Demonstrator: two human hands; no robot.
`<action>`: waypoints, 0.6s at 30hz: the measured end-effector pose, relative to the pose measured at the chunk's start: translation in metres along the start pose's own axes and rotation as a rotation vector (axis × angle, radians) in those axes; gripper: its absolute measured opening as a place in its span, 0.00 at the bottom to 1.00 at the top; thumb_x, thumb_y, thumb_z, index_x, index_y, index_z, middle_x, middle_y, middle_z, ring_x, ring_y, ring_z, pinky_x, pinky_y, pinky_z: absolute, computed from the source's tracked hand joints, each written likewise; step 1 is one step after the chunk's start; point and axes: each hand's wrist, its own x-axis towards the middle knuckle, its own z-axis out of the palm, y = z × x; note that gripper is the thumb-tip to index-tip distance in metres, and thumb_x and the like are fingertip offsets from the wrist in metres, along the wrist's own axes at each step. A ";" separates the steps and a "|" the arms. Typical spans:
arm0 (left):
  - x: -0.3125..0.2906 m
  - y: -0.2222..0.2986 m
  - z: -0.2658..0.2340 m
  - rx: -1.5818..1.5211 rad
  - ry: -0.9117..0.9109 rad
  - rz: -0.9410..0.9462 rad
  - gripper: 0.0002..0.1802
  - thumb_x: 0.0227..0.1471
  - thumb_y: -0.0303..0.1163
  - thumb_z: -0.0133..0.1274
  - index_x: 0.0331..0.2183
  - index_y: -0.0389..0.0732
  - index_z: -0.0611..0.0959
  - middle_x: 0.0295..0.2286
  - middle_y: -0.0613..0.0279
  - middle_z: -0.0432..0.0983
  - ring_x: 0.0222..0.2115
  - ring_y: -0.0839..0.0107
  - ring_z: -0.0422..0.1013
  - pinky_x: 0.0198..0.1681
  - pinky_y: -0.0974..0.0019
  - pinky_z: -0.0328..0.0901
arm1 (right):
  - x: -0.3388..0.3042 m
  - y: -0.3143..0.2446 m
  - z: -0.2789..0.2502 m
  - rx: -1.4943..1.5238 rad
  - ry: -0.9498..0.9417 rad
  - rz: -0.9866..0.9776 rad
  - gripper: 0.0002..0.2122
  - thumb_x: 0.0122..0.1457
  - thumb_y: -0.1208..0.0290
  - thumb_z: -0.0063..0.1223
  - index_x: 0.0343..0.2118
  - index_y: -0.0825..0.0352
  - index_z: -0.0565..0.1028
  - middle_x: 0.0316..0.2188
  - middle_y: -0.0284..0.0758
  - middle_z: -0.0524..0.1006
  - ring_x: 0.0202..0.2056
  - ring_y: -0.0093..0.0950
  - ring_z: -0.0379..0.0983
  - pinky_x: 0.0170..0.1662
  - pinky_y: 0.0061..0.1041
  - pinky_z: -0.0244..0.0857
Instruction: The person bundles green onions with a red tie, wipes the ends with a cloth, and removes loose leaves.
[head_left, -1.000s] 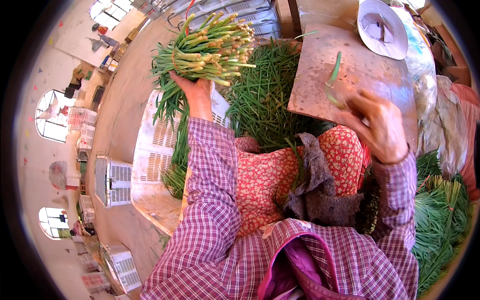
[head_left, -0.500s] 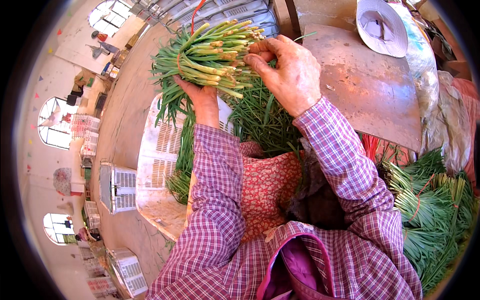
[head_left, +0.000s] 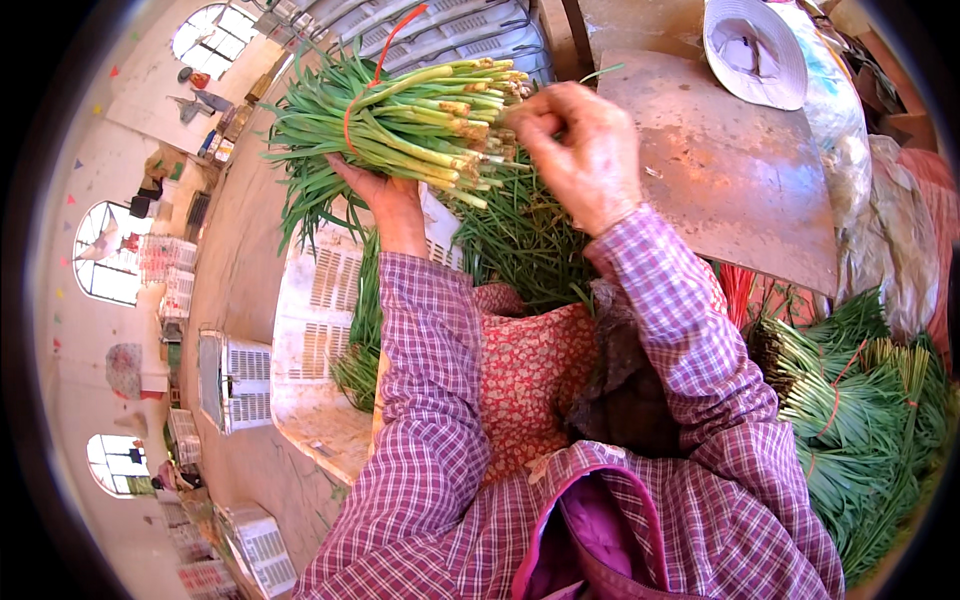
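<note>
A thick bundle of garlic chives (head_left: 425, 115) lies sideways, pale cut ends to the right and green leaves to the left. A red tie (head_left: 348, 128) circles it, one loose end sticking up. From below, my left hand (head_left: 388, 205) supports and grips the bundle, its fingers mostly hidden behind the leaves. My right hand (head_left: 590, 155) is at the cut ends, thumb and forefinger pinched together; whatever is between them is too small to make out. Beneath the bundle, loose chives (head_left: 525, 235) are heaped by the red flowered apron (head_left: 530, 370).
A white plastic crate (head_left: 310, 365) stands left of my lap. Ahead right is a worn brown board (head_left: 720, 165) with a pale hat (head_left: 757, 62) by its far corner. Tied chive bundles (head_left: 845, 430) are piled on the right, near red strips (head_left: 737, 292). Stacked crates (head_left: 470, 35) stand at the back.
The bundle and my left hand have shifted slightly left, and the bundle lies more level. My right hand stays beside the cut ends, its fingers now more closed.
</note>
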 end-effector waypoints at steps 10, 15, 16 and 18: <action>0.042 -0.018 -0.104 0.141 -0.063 0.247 0.35 0.54 0.41 0.52 0.59 0.45 0.58 0.56 0.59 0.58 0.54 0.62 0.60 0.59 0.54 0.59 | -0.018 0.088 -0.178 -0.493 0.042 0.055 0.05 0.55 0.69 0.56 0.29 0.63 0.79 0.21 0.31 0.77 0.22 0.19 0.71 0.25 0.21 0.65; 0.042 -0.013 -0.102 0.251 -0.166 0.280 0.49 0.44 0.23 0.61 0.61 0.47 0.50 0.56 0.56 0.56 0.54 0.64 0.59 0.59 0.56 0.58 | -0.046 0.030 -0.157 -0.638 -0.449 -0.069 0.04 0.55 0.67 0.56 0.31 0.59 0.79 0.25 0.30 0.79 0.24 0.23 0.76 0.28 0.24 0.69; 0.041 -0.016 -0.100 0.089 -0.208 0.160 0.53 0.42 0.20 0.62 0.61 0.48 0.47 0.56 0.56 0.55 0.54 0.65 0.58 0.59 0.58 0.57 | -0.043 0.016 -0.143 -0.518 -0.457 -0.047 0.05 0.55 0.66 0.57 0.31 0.59 0.79 0.24 0.30 0.78 0.24 0.23 0.76 0.28 0.25 0.69; 0.020 -0.028 -0.072 0.188 -0.178 0.184 0.57 0.41 0.18 0.63 0.62 0.49 0.44 0.57 0.57 0.53 0.55 0.66 0.56 0.60 0.59 0.55 | -0.035 -0.004 -0.108 -0.315 -0.425 -0.047 0.07 0.54 0.64 0.58 0.30 0.60 0.79 0.24 0.29 0.78 0.25 0.25 0.76 0.29 0.27 0.69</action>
